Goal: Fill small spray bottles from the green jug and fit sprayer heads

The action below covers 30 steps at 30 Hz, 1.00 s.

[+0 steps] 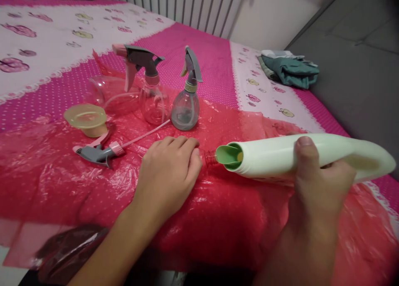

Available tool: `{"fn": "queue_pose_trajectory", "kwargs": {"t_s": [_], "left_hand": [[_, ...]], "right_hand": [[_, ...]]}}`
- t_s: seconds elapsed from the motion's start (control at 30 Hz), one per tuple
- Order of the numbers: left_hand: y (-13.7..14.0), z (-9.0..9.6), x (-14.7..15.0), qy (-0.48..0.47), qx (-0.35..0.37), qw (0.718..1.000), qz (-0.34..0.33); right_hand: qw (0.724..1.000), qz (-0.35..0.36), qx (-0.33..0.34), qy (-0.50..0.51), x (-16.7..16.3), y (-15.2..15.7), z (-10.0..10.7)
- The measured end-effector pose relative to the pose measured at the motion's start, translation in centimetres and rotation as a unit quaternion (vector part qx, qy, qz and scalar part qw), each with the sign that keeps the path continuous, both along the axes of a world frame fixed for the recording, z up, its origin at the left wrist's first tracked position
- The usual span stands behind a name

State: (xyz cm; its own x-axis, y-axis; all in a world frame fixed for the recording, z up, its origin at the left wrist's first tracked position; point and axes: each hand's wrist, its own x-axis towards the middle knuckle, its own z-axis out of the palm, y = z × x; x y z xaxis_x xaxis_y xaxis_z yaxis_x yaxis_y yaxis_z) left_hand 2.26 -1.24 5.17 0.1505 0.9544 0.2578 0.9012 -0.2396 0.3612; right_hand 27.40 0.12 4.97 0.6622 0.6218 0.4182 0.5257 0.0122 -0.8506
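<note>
Right hand (314,182): wrapped around a pale green detergent bottle (305,157), thumb over the top of the body, the other fingers curled beneath and mostly hidden. The bottle lies almost level, tipped on its side, its open green spout (230,156) pointing left. Contents cannot be seen through the opaque wall.

Left hand (170,173): fingers pressed together and curled down over a small clear bottle, of which only the open neck (211,157) shows, just beside the spout. What the small bottle holds cannot be told.

Surface: red plastic sheet (218,211) spread over a pink and white patterned cloth (212,57).

Other containers on the sheet:
- Grey-tinted spray bottle (186,107), upright, grey trigger head fitted; appears empty.
- Clear spray bottle (152,101), upright, grey and pink trigger head fitted; appears empty.
- Clear bottle (109,94) lying on its side behind it, without a head.
- Yellowish cap (86,119), resting mouth down.

Loose part: trigger head with dip tube (102,152), lying flat, near the left hand.

Background: folded teal cloth (289,71) at the far right edge of the table, well apart from both hands.
</note>
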Motion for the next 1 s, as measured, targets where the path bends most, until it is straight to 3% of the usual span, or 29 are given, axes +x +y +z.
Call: {"fn": "queue_pose_trajectory", "kwargs": {"t_s": [1.0], "left_hand": [[-0.03,-0.03,0.0,-0.001,0.002,1.0,0.0]], "right_hand": [[1.0,-0.004,0.001,0.001,0.07,0.1,-0.08]]}}
